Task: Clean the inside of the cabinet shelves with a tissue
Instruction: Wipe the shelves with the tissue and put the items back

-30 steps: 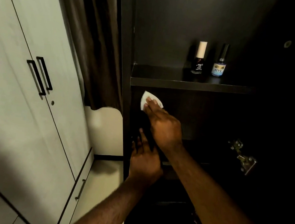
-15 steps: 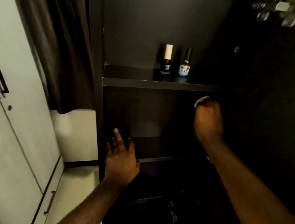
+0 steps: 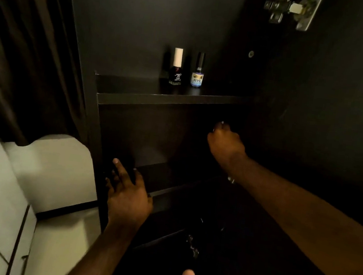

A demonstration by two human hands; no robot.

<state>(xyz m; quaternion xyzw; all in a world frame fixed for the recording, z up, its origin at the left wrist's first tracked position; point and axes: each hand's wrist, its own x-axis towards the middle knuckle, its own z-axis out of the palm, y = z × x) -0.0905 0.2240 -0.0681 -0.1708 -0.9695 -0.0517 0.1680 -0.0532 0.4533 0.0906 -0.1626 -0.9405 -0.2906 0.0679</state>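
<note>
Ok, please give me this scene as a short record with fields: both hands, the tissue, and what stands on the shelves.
right hand: fingers curled, inside the compartment under the upper shelf
tissue: only a pale speck shows at the top of the right hand
left hand: fingers spread, at the left front of the lower shelf; contact unclear
bottles: white-capped bottle and black-capped bottle, upright, side by side on the upper shelf
door hinge: top right
</note>
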